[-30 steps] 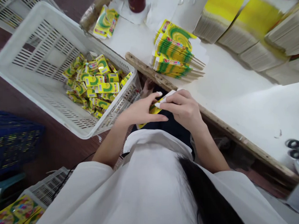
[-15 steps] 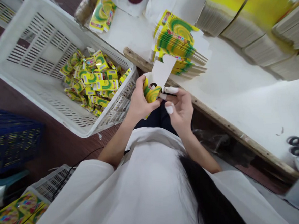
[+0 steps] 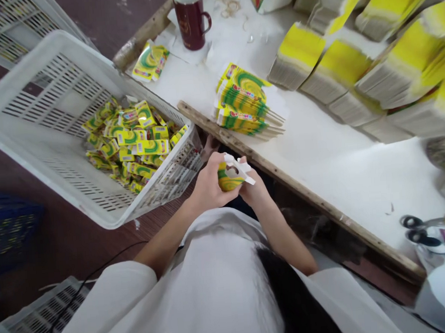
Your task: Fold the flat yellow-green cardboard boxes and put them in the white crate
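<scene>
Over my lap, a small yellow-and-green cardboard box (image 3: 229, 182) is squeezed open, its white end flaps sticking up and a round cut-out showing. My left hand (image 3: 207, 187) is closed around its left side, thumb across the front. My right hand (image 3: 254, 188) grips the box from the right; most of its fingers are hidden behind the card. Just beyond, a fanned stack of flat cartons (image 3: 243, 97) with the same print lies near the table's edge. To the left, a white plastic crate (image 3: 115, 221) holds many small filled boxes (image 3: 140, 136).
The white table (image 3: 320, 165) has a wooden edge strip (image 3: 303, 196). A maroon mug (image 3: 192, 25) and a loose carton (image 3: 150, 61) stand at the back left. Bundled cartons (image 3: 298, 54) fill the back right; scissors (image 3: 418, 227) lie at the right. A blue crate (image 3: 11, 229) is at far left.
The box's long white flap, upright before, is now folded down among the shorter flaps. My right hand has moved from loosely beside the box to gripping it. The camera view has shifted.
</scene>
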Demonstrator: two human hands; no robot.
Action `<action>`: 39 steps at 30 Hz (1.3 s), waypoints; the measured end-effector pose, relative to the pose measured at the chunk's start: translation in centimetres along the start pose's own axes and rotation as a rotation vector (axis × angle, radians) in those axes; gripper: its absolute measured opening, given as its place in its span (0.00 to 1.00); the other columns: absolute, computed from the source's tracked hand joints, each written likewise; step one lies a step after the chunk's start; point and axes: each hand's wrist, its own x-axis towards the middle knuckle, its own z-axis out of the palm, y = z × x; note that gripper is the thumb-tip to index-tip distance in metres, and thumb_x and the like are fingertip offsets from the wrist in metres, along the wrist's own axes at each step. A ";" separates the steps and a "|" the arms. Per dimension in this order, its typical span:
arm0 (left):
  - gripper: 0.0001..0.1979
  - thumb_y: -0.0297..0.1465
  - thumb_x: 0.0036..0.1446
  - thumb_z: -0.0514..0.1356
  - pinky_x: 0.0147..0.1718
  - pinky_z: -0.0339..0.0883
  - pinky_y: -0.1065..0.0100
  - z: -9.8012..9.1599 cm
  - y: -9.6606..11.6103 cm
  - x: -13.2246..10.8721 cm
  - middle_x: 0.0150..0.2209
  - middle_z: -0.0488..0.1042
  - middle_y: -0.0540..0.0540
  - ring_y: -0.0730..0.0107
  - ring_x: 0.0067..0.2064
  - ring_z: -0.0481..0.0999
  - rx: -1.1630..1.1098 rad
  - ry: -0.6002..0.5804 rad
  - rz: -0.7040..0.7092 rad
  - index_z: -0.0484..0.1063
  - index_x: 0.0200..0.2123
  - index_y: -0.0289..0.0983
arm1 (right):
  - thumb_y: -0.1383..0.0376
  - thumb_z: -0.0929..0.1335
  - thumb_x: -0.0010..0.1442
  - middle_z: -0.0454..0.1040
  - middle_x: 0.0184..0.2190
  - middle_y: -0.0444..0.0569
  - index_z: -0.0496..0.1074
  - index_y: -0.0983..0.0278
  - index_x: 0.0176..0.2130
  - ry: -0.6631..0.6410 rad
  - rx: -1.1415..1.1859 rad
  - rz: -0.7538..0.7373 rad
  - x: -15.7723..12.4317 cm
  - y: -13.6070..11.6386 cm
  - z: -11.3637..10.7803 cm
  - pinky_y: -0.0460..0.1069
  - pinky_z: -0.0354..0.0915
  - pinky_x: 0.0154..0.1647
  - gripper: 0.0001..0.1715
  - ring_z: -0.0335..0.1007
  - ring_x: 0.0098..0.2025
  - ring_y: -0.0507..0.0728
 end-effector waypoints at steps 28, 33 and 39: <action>0.34 0.28 0.42 0.65 0.52 0.68 0.46 0.2 -0.2 1.2 0.54 0.69 0.33 0.43 0.56 0.71 0.344 -0.077 -0.162 0.59 0.54 0.37 | 0.66 0.61 0.67 0.71 0.60 0.51 0.69 0.54 0.61 0.070 -0.703 -0.688 -1.1 -1.0 -2.5 0.61 0.64 0.64 0.25 0.68 0.62 0.62; 0.27 0.32 0.47 0.66 0.52 0.71 0.55 -2.0 -0.1 1.1 0.51 0.76 0.41 0.52 0.53 0.77 0.324 -0.098 -0.172 0.65 0.51 0.40 | 0.65 0.64 0.65 0.66 0.64 0.51 0.74 0.53 0.56 -0.049 -0.893 -0.730 -0.3 -1.2 -3.6 0.60 0.66 0.62 0.22 0.63 0.66 0.64; 0.27 0.33 0.45 0.67 0.47 0.73 0.58 -3.1 -0.2 1.6 0.48 0.79 0.43 0.54 0.47 0.80 0.297 -0.188 -0.159 0.68 0.50 0.39 | 0.69 0.64 0.65 0.68 0.62 0.54 0.76 0.55 0.51 -0.252 -0.947 -0.702 0.1 -3.4 -5.1 0.58 0.68 0.59 0.19 0.67 0.63 0.62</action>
